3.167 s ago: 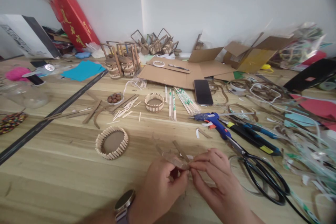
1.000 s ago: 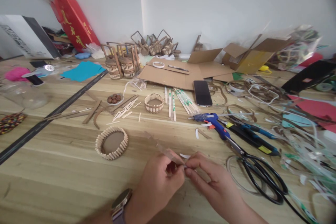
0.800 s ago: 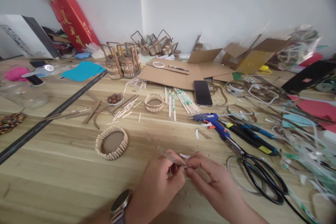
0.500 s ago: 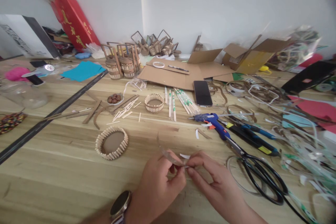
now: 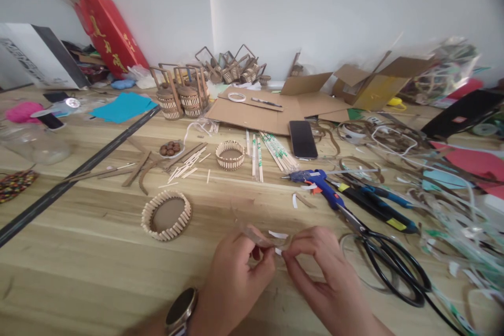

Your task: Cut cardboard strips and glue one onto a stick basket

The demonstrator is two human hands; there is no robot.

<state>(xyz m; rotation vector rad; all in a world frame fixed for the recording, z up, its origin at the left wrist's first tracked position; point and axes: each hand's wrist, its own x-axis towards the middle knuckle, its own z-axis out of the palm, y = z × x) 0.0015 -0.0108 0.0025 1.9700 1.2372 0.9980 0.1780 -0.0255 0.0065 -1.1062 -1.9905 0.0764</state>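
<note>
My left hand, with a watch on its wrist, pinches a thin brown strip whose blurred free end sticks up to the left. My right hand is just right of it, thumb and forefinger pressed together at a small white piece between the hands. A white paper scrap lies on the table beyond the fingertips. Left of my hands sits a round tray edged with short wooden sticks. A smaller stick ring stands farther back.
Black scissors, a blue glue gun and a black-yellow tool lie to the right. Behind are a phone, loose sticks, cardboard and small baskets. Tangled strips cover the far right.
My right hand has drawn slightly right, away from my left fingertips, and the white piece shows more between them. My left hand has shifted slightly left.
</note>
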